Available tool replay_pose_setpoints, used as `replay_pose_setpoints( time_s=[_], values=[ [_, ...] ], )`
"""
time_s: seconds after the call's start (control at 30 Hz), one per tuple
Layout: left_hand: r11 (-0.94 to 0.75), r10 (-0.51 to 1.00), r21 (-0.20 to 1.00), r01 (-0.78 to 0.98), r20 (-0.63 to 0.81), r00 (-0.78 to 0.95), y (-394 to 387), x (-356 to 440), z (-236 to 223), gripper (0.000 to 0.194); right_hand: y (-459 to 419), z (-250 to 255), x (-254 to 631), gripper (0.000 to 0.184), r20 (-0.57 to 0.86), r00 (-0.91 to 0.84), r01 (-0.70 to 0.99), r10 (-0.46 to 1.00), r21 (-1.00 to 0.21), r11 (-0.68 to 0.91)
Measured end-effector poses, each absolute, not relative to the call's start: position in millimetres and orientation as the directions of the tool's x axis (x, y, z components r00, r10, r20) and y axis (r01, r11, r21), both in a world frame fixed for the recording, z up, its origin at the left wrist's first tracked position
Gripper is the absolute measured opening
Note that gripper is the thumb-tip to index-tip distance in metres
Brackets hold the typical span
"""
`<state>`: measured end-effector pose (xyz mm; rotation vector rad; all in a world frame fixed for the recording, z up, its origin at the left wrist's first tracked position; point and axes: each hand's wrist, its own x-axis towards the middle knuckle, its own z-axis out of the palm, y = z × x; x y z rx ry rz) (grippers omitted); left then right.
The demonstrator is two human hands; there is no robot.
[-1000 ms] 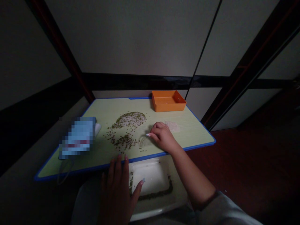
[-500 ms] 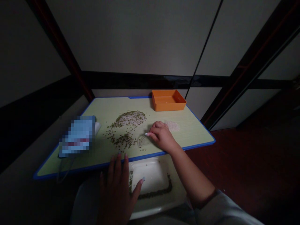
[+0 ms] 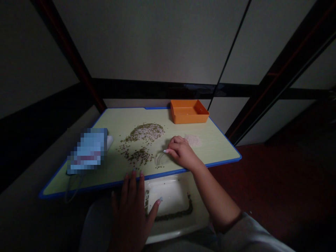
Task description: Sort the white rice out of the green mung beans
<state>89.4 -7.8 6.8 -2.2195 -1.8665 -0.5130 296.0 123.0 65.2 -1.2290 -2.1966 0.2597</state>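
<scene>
My right hand [image 3: 182,152] rests on the table with its fingers closed on a clear plastic protractor [image 3: 160,158], whose curved, marked edge faces left. Left of it lies a loose heap of small green beans [image 3: 140,156]. Behind that is a bigger heap of green beans mixed with white rice-like grains [image 3: 148,132]. A small patch of pale grains [image 3: 193,140] lies just beyond my right hand. My left hand [image 3: 133,210], fingers spread, is at the table's near edge, over the left side of a white tray [image 3: 168,196] with green beans along its inner edges.
The pale green table [image 3: 217,150] has a blue rim. An orange open box [image 3: 189,118] stands at its back right. At the left lies a light blue, blurred-out item [image 3: 88,150] with a cord hanging over the edge. Cabinet panels [image 3: 157,45] rise behind the table.
The protractor moved slightly left by half a second ago and is now back slightly to the right, in my right hand. My left hand has stayed put.
</scene>
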Motion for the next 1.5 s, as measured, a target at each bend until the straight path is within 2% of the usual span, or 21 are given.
replay_pose_setpoints(
  time_s=[0.43,0.73,1.2,1.5],
  values=[
    [-0.179,0.919,0.073,0.981,0.369,0.141,-7.7,90.7,7.2,0.076,120.3,65.7,291.5,0.033,0.428,-0.412,0.739,0.805,-0.36,0.569],
    [-0.183,0.915,0.072,0.98,0.376,0.143,-7.9,90.8,8.4,0.075,121.4,64.7,292.2,0.035,0.415,-0.52,0.681,0.747,-0.326,0.656],
    [-0.182,0.92,0.062,0.981,0.363,0.148,-9.0,89.8,9.0,0.076,118.2,68.3,293.1,0.027,0.333,-0.523,0.704,0.784,-0.35,0.618],
    [-0.172,0.929,0.081,0.982,0.344,0.135,-8.0,91.4,9.3,0.077,118.1,66.3,289.4,0.028,0.37,-0.541,0.668,0.755,-0.356,0.653]
  ],
)
